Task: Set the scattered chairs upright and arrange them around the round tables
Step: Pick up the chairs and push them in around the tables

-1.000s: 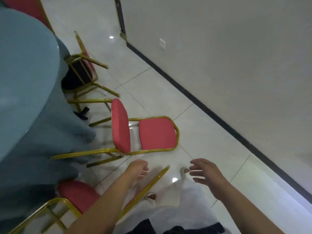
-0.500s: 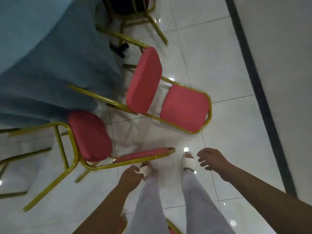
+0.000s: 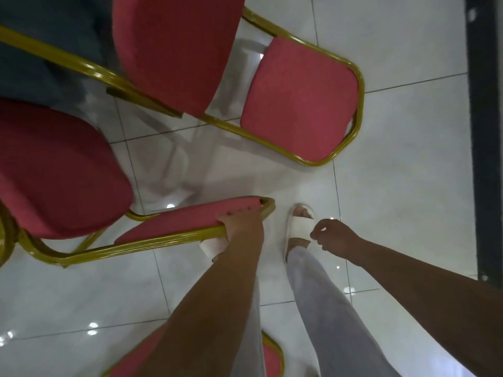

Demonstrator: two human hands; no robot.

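Tile floor point(image 3: 394, 186): left hand point(image 3: 241, 229) grasps fallen chair point(image 3: 174, 225) by backrest, right hand point(image 3: 336, 236) loose, empty; add it b4 lifting

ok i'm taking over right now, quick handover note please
Left hand grips the backrest top of the near chair, which lies on its side.
Right hand holds nothing, fingers loosely curled.
Second chair lies on its side just beyond, beside the cloth-draped table.
A third chair shows at the bottom edge; its pose is unclear.
Done: neither fallen chair is upright yet.
Left: stand both up, set them around the table.
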